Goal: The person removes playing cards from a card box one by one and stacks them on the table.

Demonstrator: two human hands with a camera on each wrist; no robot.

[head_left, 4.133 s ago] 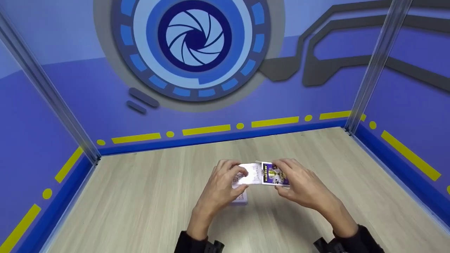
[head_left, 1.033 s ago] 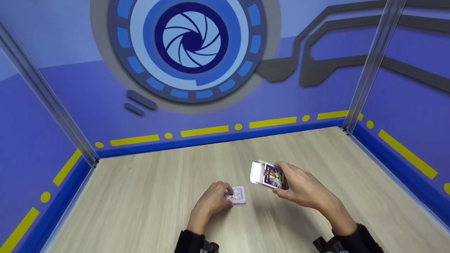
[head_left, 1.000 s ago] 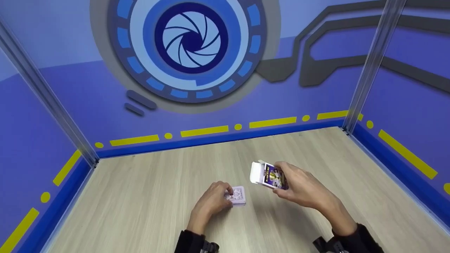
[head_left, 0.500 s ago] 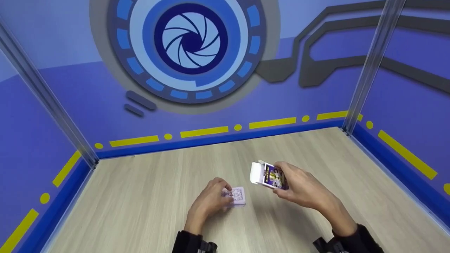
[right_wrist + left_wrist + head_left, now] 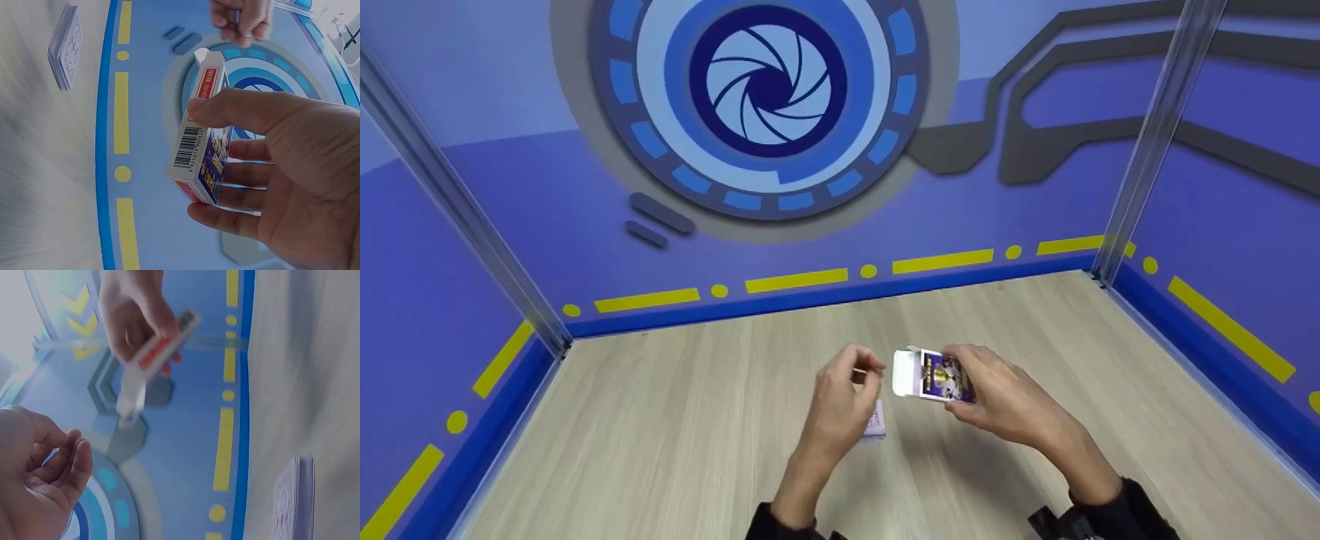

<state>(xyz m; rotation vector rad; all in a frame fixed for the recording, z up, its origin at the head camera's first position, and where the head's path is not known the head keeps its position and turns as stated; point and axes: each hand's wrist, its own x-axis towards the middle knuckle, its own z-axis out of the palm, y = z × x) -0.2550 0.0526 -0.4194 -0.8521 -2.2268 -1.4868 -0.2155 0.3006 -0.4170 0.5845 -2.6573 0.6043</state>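
My right hand grips a purple card box above the wooden table, its white flap open toward the left. In the right wrist view the thumb and fingers curl round the box. My left hand is raised just left of the flap, thumb and forefinger pinching what looks like a thin card seen edge-on. The left hand shows the same pinch in the right wrist view. A small deck of cards lies on the table below the left hand, partly hidden by it.
Blue walls with yellow dashes enclose the table on the left, back and right. Metal posts stand at the back corners. The deck and the deck are the only loose things on the wood.
My left hand has lifted off the deck on the table and risen toward the box's open flap. The right hand and box have stayed in place.
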